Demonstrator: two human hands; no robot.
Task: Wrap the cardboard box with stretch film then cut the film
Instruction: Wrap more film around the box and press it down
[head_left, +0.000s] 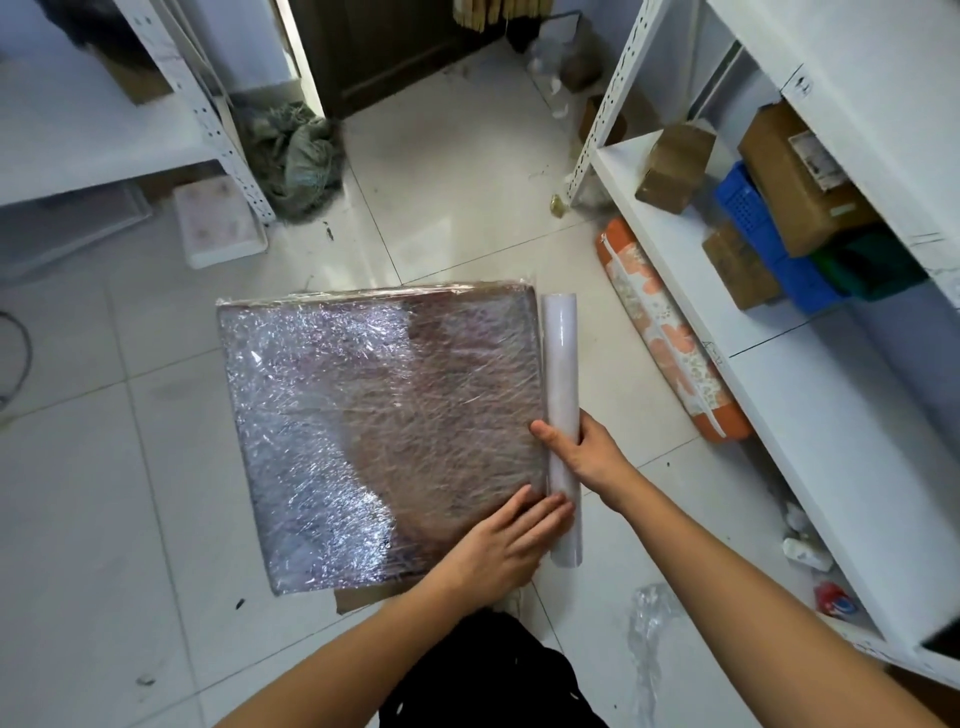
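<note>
On pale floor tiles (457, 171), wrapped cardboard box (382, 436) between white shelves (810, 395).

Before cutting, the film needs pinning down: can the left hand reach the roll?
Probably yes: the left hand lies flat on the wrapped box, fingertips beside the roll held by the right hand; nothing lies between.

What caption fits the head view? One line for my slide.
Right hand grips the stretch film roll beside the wrapped cardboard box; left hand presses the film flat.
</note>
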